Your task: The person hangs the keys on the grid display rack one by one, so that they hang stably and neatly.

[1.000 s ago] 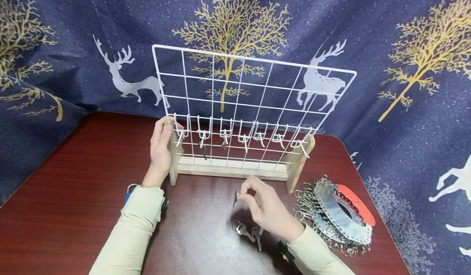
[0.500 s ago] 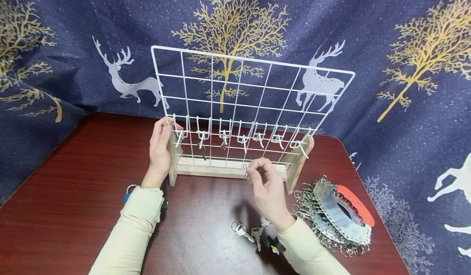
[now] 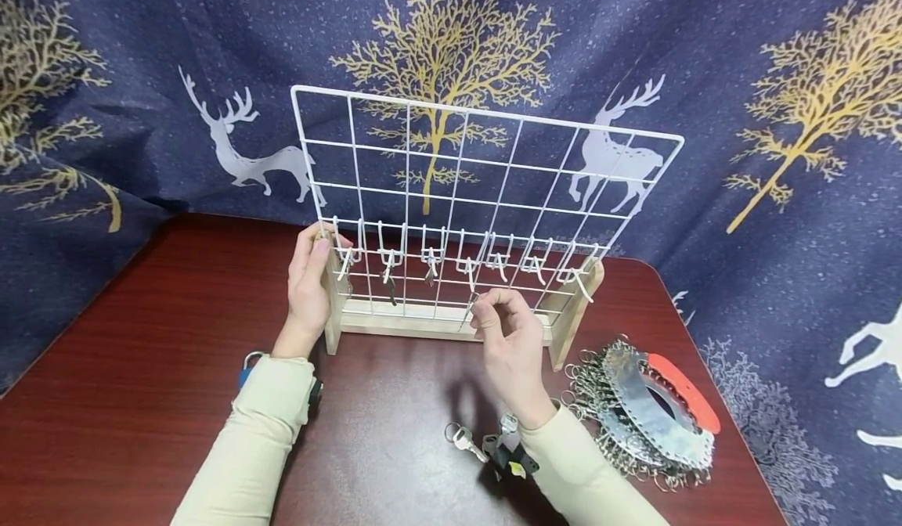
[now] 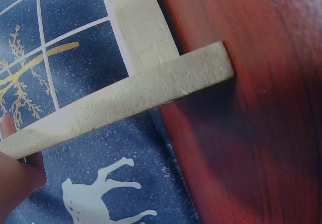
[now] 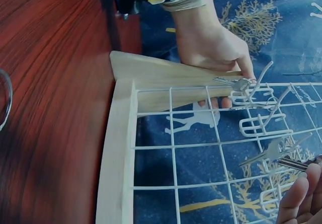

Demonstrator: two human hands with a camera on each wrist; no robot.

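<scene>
My left hand (image 3: 306, 295) grips the left wooden side post (image 4: 151, 83) of a white wire grid rack (image 3: 465, 110). In the head view my right hand (image 3: 514, 346) pinches a key (image 3: 467, 315) by its upper end, just below and in front of the fourth white hook (image 3: 470, 275) from the left. The right wrist view shows the held key (image 5: 294, 163) sticking out from my fingertips (image 5: 297, 189). Keys hang on the hooks to the left, among them a dark key (image 3: 391, 290) on the second and a silver key (image 5: 274, 151).
Loose keys with a ring (image 3: 465, 440) lie on the table below my right forearm. At the right, many ringed keys surround curved metal plates with a red handle (image 3: 683, 393). A blue padlock (image 3: 245, 369) is partly hidden by my left sleeve. A patterned cloth (image 3: 211, 9) hangs behind.
My right hand has risen from above the loose keys towards the fourth hook, carrying the pinched key, and now sits slightly higher than half a second ago. My left hand stays on the post.
</scene>
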